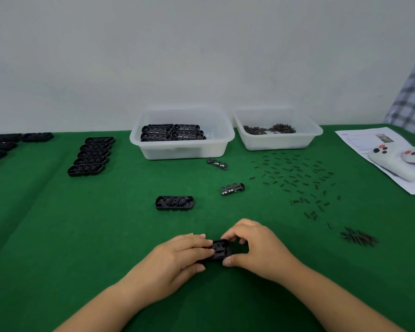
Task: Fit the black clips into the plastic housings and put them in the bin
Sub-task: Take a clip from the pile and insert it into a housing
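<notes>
Both hands hold one black plastic housing (219,250) low over the green table, near its front. My left hand (182,256) grips its left end, and my right hand (252,245) pinches its right end between thumb and fingers. Most of the housing is hidden by the fingers. Another housing (174,202) lies alone farther back. Two black clips (232,189) (217,163) lie beyond it to the right. A clear bin (182,149) at the back holds several finished housings.
A second clear bin (280,142) at the back right holds small dark parts. Many small black pins (295,178) are scattered on the right. A row of housings (91,155) lies at the left. Two white controllers (398,164) rest on paper at the far right.
</notes>
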